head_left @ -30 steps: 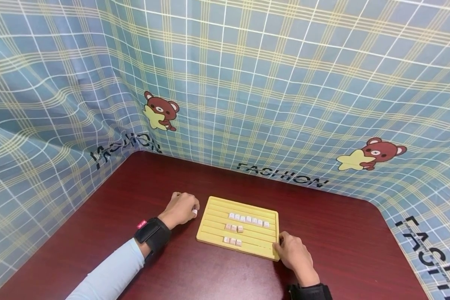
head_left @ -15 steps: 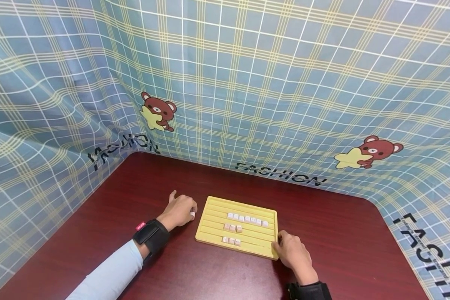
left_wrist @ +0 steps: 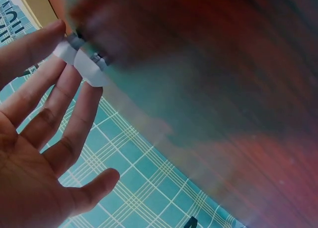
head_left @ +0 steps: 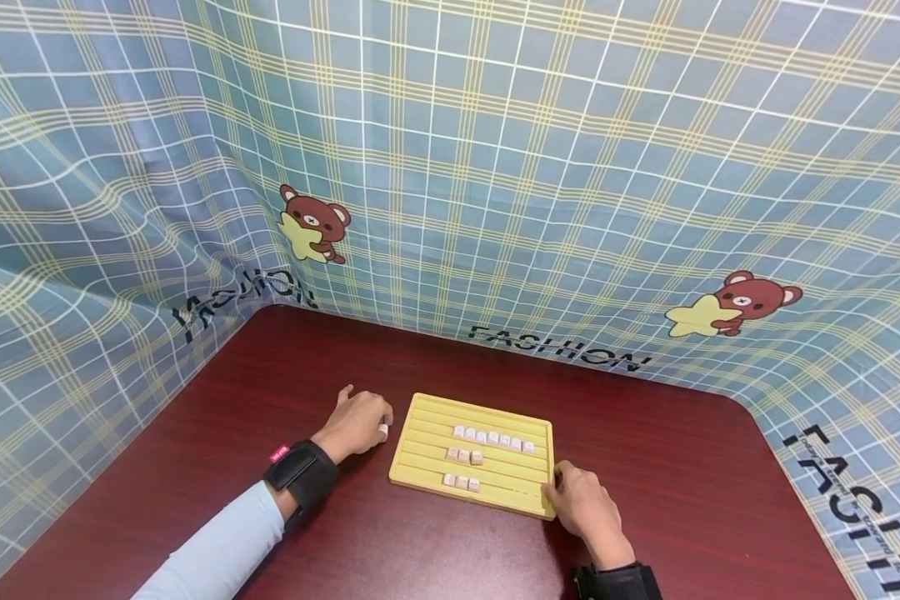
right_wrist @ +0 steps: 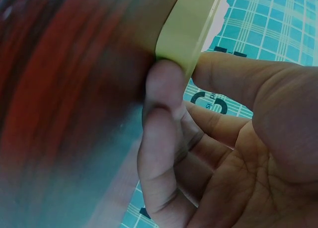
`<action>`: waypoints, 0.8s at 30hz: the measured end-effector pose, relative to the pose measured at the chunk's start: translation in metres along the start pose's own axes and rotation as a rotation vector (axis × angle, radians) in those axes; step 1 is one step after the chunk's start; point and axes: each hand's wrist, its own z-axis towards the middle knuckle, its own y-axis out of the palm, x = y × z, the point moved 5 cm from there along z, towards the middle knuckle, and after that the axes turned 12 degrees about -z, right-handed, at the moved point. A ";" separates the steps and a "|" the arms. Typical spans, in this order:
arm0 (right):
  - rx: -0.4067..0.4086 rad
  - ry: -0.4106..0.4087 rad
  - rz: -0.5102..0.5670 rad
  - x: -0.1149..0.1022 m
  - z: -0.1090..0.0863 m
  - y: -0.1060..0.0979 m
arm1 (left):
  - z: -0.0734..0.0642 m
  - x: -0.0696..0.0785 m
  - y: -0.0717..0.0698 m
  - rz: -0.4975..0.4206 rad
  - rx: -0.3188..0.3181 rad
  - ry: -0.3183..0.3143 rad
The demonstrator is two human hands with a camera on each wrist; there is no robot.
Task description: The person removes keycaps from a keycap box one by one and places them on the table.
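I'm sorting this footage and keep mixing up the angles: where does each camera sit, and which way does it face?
Head: worn on the head, facing forward and down at the yellow tray, table and checked cloth; shows the left hand, right hand, left sleeve and black wristbands.
Left wrist: on that wrist, facing along the palm at white pieces pinched there; only the left hand shows.
Right wrist: on that wrist, facing along the palm at the tray's edge; only the right hand shows.
Shared: head and right wrist both show the right hand gripping the tray.
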 end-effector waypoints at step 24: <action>-0.022 0.021 0.009 0.001 0.000 0.003 | 0.009 0.046 0.010 0.031 -0.041 0.159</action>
